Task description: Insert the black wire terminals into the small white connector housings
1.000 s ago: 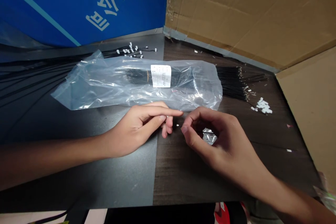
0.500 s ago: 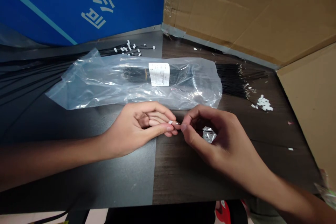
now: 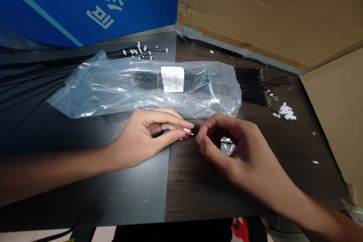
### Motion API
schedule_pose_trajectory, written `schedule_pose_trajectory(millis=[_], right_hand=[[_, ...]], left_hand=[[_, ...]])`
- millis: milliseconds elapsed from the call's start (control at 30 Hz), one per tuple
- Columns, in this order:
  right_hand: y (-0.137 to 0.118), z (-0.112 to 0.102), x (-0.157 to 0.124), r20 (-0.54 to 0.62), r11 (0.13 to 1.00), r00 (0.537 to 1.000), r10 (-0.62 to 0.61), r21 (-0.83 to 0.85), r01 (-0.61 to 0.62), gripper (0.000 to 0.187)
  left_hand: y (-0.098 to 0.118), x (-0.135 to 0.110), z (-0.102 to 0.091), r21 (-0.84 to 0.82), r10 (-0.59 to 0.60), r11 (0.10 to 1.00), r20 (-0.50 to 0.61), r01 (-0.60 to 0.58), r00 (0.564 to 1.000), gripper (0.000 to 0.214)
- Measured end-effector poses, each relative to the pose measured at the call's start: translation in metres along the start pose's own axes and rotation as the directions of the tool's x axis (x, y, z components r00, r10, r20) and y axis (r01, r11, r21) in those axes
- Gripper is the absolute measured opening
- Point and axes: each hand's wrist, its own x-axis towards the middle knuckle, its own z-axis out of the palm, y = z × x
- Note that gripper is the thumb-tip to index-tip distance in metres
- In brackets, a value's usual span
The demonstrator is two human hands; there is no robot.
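Between the thumb and fingers of my left hand [image 3: 154, 130] is a small white connector housing [image 3: 186, 130]. My right hand [image 3: 236, 149] pinches a thin black wire [image 3: 227, 142] close to its end. That wire's bare metal terminal [image 3: 192, 134] points left at the housing, with hardly any gap visible. The wire runs back under my right palm and seems to come out on the right, where another white connector [image 3: 315, 162] lies on the table. Behind my hands lies a clear plastic bag [image 3: 119, 100] with a bundle of black wires and a white label [image 3: 172, 79].
Bare terminal ends of the wire bundle [image 3: 252, 87] stick out of the bag. Right of them is a pile of loose white housings [image 3: 287, 112]. Connectored wires [image 3: 138, 50] lie at the back left. Blue [image 3: 68, 3] and cardboard [image 3: 249, 15] panels wall the table's back.
My left fingers have closed further around the white connector housing, and its tilt has shifted slightly. My right hand keeps its pinch on the wire, nearly in place.
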Motion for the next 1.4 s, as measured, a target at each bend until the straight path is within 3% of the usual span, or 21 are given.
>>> schedule_pose_trajectory(millis=[233,367,633,1067,1233,1400], right_hand=[[0.0009,0.0009,0.0006,0.005,1.000,1.000,-0.019,-0.020,0.019,0.011],[0.0002,0.0012,0.0018,-0.002,1.000,1.000,-0.011,-0.024,0.011,0.011],[0.0017,0.0009,0.0011,0.015,0.998,1.000,0.017,-0.054,-0.016,0.009],[0.0019,0.0032,0.0024,0.014,0.999,1.000,0.006,-0.044,-0.005,0.011],[0.0022,0.0037,0.0034,0.007,1.000,1.000,-0.001,-0.024,0.001,0.011],[0.0014,0.0027,0.0020,0.010,1.000,1.000,0.007,-0.019,-0.007,0.011]], left_hand=[[-0.0002,-0.0032,0.0015,-0.014,-0.064,0.998,-0.023,0.064,0.998,0.015],[-0.0005,-0.0026,0.0007,0.035,-0.036,0.999,-0.004,0.036,0.999,0.007],[0.0001,-0.0012,-0.0025,0.065,0.039,0.997,0.030,-0.041,0.999,0.015],[-0.0011,-0.0025,-0.0008,-0.074,-0.043,0.996,0.005,0.043,0.999,0.023],[-0.0016,-0.0010,0.0000,-0.046,-0.062,0.997,-0.034,0.060,0.997,0.022],[-0.0023,-0.0005,0.0000,-0.020,-0.020,1.000,0.001,0.020,1.000,0.027]])
